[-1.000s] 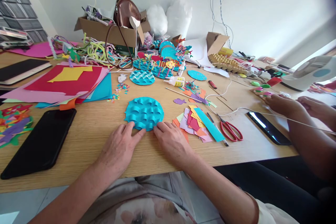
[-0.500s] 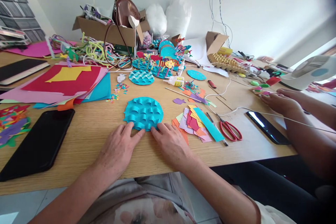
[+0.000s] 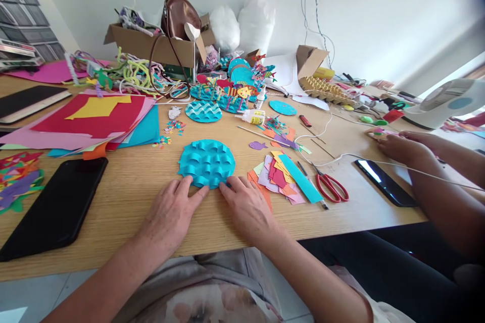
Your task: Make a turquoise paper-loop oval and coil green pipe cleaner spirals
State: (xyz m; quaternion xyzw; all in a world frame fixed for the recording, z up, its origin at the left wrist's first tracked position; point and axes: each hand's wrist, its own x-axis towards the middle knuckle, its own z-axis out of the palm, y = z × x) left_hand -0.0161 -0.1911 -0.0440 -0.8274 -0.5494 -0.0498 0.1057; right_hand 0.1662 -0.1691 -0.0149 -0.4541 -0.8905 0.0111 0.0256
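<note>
The turquoise paper disc [image 3: 206, 162] sits mid-frame on the desk [image 3: 131, 184]. The left hand [image 3: 172, 207] touches its near edge, thumb and forefinger apart; the right hand [image 3: 247, 203] bunches narrower — whether it pinches, I can't tell from here. Light edge pressure seems best, sparing those curled strips [image 3: 206, 158].

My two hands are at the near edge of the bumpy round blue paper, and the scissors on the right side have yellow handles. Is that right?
Not quite: the scissors have red handles, not yellow, as the head view shows. The rest is right: your left hand and right hand are at the near edge of the bumpy round blue paper.
</note>
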